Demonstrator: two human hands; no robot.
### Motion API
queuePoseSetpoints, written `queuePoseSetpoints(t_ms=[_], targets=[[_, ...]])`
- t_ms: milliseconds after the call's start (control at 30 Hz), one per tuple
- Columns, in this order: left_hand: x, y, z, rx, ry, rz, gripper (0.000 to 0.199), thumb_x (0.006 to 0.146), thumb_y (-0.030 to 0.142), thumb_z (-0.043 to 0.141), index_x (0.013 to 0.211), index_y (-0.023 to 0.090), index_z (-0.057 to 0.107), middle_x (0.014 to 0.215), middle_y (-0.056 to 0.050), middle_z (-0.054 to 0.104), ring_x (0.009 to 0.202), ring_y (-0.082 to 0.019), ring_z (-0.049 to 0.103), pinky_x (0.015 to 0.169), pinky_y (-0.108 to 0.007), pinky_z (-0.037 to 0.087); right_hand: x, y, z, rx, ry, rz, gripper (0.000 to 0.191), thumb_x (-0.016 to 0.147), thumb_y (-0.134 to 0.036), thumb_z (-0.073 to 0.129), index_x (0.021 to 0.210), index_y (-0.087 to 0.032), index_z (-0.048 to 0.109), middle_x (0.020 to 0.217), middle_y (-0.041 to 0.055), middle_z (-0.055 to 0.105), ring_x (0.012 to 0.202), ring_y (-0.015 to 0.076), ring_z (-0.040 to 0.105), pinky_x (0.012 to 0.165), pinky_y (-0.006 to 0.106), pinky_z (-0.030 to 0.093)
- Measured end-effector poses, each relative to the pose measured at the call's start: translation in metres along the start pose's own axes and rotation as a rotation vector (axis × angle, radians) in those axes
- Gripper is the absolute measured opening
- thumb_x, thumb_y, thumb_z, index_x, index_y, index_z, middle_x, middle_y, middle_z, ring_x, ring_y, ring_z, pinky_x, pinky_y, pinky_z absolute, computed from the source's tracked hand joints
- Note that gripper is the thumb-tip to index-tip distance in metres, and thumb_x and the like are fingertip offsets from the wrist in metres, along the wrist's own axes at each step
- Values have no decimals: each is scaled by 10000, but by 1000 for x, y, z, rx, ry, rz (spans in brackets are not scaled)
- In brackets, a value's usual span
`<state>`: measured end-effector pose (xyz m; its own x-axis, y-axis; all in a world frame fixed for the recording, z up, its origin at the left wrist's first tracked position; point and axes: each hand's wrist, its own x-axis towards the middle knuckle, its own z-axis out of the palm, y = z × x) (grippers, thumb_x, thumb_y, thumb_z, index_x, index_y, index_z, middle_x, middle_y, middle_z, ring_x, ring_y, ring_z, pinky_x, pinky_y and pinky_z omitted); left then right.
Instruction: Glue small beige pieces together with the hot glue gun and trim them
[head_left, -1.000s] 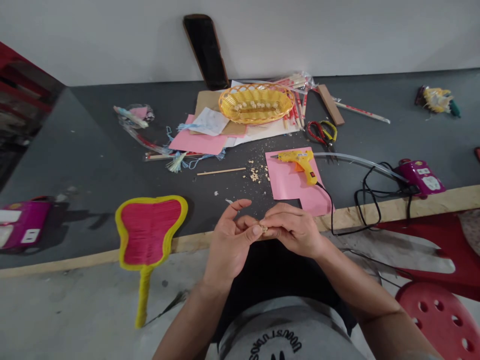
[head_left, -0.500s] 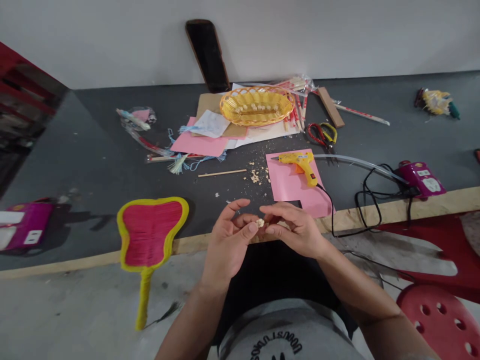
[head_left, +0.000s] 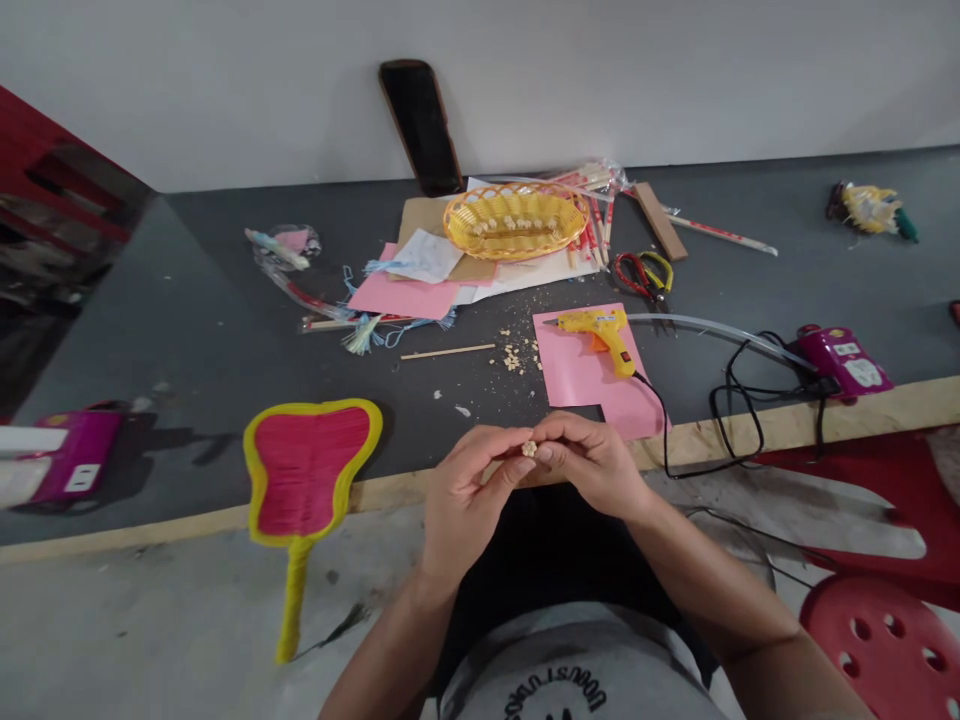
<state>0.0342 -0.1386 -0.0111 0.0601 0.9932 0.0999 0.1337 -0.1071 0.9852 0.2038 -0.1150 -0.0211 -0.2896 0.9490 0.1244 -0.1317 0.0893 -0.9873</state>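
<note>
Flower-shaped piece [head_left: 529, 449], pale, one, sits pinched by the left hand [head_left: 466, 485] and right hand [head_left: 600, 466] near the table's [head_left: 187, 340] front edge, presumably gripped from both sides to steady something so small.

Craft workshop, with glue gun [head_left: 606, 328] and pliers [head_left: 658, 292].

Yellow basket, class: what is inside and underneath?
Inside the basket, small pale pieces. Brown card and white paper show along its edge; whatever its base covers is hidden.
</note>
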Motion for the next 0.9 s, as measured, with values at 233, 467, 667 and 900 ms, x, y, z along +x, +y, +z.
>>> queuePoseSetpoints(t_ms=[233, 467, 667, 900], targets=[[2, 6, 1, 268, 126, 158, 173, 818, 178, 742, 931, 309, 757, 985, -10, 675, 913, -178, 652, 839, -315, 535, -3, 4, 2, 270, -36, 273, 467, 882, -603, 607, 874, -154, 735, 705, 11, 629, 596, 91, 542, 566, 224, 480], [2, 8, 2, 350, 143, 235, 200, 809, 112, 704, 914, 280, 732, 991, -22, 693, 934, -195, 653, 856, -333, 531, -3, -1, 2, 305, -55, 332, 358, 779, -504, 770, 808, -155, 696, 663, -29, 570, 600, 78, 474, 565, 211, 403], [5, 12, 1, 409, 80, 317, 204, 801, 87, 698, 904, 263, 710, 933, -26, 716, 893, -192, 680, 829, -326, 547, -3, 1, -1, 335, -51, 329, 339, 789, -476, 762, 733, -152, 677, 611, -40, 524, 574, 74, 423, 534, 207, 341], [18, 26, 0, 400, 2, 412, 205, 801, 75, 677, 879, 260, 720, 901, -46, 726, 826, -190, 699, 753, -308, 561, -2, -3, -5, 438, 31, 389, 335, 678, -420, 857, 680, -153, 655, 583, -47, 542, 514, 54, 402, 497, 195, 300]])
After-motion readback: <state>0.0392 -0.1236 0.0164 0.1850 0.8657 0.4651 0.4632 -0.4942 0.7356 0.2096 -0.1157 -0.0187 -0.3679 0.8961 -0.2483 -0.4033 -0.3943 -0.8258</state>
